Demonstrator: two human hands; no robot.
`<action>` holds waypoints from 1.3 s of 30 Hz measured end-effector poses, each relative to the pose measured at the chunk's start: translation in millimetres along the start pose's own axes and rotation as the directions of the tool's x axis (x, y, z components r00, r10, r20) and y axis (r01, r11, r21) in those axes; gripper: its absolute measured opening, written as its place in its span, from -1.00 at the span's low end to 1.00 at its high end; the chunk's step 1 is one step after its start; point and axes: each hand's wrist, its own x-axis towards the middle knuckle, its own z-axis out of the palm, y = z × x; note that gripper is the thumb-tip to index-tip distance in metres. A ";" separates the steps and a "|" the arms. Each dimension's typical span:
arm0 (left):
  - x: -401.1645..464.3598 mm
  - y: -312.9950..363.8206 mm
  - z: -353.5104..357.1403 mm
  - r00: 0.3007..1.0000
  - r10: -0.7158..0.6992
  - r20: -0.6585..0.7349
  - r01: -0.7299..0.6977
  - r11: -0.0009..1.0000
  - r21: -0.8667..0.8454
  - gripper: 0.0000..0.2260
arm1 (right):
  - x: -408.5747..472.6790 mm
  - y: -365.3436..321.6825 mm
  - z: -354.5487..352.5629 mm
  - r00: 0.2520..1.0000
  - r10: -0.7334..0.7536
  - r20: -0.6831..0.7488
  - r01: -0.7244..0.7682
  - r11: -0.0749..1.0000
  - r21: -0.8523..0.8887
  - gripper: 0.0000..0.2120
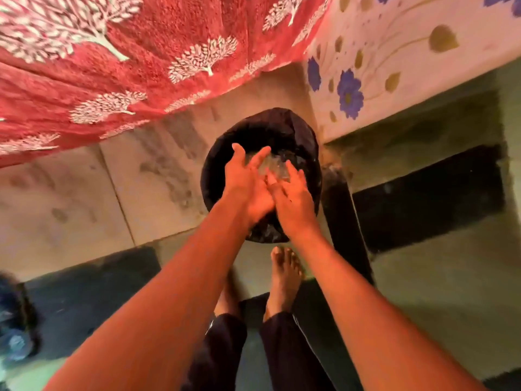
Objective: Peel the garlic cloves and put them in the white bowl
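Both my hands reach out over a round bin lined with a black bag [282, 128] on the floor. My left hand [248, 182] has its fingers spread and straight. My right hand [293, 196] lies against it, its fingers straight and touching the left palm. Pale, papery scraps [275, 163] show inside the bin just beyond my fingertips, blurred. Neither hand holds anything that I can see. No garlic cloves and no white bowl appear in this view.
A red cloth with white tree prints [112, 66] hangs at the upper left. A white surface with blue flowers [394, 52] stands at the upper right. A dark post [342, 215] rises right of the bin. My bare feet [283, 277] stand on the floor below.
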 end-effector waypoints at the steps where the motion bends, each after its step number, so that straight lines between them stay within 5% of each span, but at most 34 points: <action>1: 4.5 -0.7 -2.1 1.000 0.006 0.000 -0.006 1.000 -0.009 -0.35 | 9.5 5.4 1.5 0.999 0.022 -0.040 -0.024 0.999 -0.037 -0.56; 3: 13.7 -1.1 -2.9 0.999 0.012 -0.037 -0.012 1.000 0.000 -0.37 | 15.9 0.9 4.2 0.996 -0.075 -0.042 0.075 0.997 0.021 -0.48; 6: 21.5 3.9 -3.0 0.999 0.034 -0.041 -0.031 0.996 0.081 -0.34 | 11.4 -4.0 15.5 0.957 -0.253 0.142 0.233 0.962 0.144 -0.51; 9: 13.8 0.8 1.3 0.995 0.072 0.068 -0.088 0.959 0.268 -0.64 | 29.3 2.6 14.3 0.992 -0.109 0.066 0.105 0.993 0.053 -0.46; 12: 13.8 -8.3 -6.1 0.950 0.272 0.154 -0.299 0.642 0.706 -0.67 | 32.0 -15.0 14.9 0.991 0.111 0.075 -0.120 0.983 0.139 -0.68; 15: 35.4 3.1 -22.7 0.902 0.423 -0.091 -0.242 0.668 0.703 -0.69 | 15.5 -39.9 14.2 0.983 0.128 0.132 -0.177 0.850 0.496 -0.78; 17: 42.3 16.0 -29.1 0.943 0.222 -0.248 -0.047 0.827 0.561 -0.51 | 3.7 -44.7 10.3 0.998 -0.012 0.056 -0.018 0.867 0.498 -0.70; 20: 30.2 23.6 -16.2 0.995 -0.065 -0.072 0.084 0.946 0.312 -0.40 | 6.7 -21.5 19.6 0.948 -0.279 0.152 0.238 0.940 0.243 -0.52; 22: 20.6 19.4 -12.5 0.997 -0.075 0.015 0.068 0.960 0.271 -0.38 | 16.3 -7.6 23.8 0.980 -0.170 0.102 0.169 0.985 0.020 -0.45; 24: 17.5 16.3 -15.4 0.999 -0.035 0.004 0.034 0.979 0.201 -0.43 | 22.2 -13.6 23.0 0.997 -0.057 -0.047 0.059 0.997 0.048 -0.41; 26: 11.1 15.7 -17.1 1.000 -0.009 -0.029 0.014 0.988 0.151 -0.45 | 14.6 -27.2 21.2 0.976 -0.216 -0.023 0.217 0.968 0.126 -0.46; 28: -2.5 15.6 -13.1 0.999 -0.042 -0.028 0.045 0.989 0.142 -0.33 | 9.6 -26.3 23.4 0.931 -0.350 0.101 0.339 0.935 0.107 -0.49; 30: -24.1 15.4 -8.3 0.998 -0.051 0.036 0.044 0.986 0.162 -0.28 | 16.4 -18.3 13.2 0.973 -0.222 0.066 0.221 0.975 0.025 -0.43; 34: -88.3 18.7 7.1 0.990 0.137 0.030 -0.137 0.911 0.389 -0.65 | 2.8 -30.7 -27.1 0.978 -0.107 -0.179 0.113 0.993 0.022 -0.64; 39: -198.3 19.4 35.3 0.951 0.297 0.084 -0.277 0.699 0.659 -0.85 | -83.7 -100.2 -100.2 0.962 -0.029 -0.273 0.078 0.983 0.169 -0.85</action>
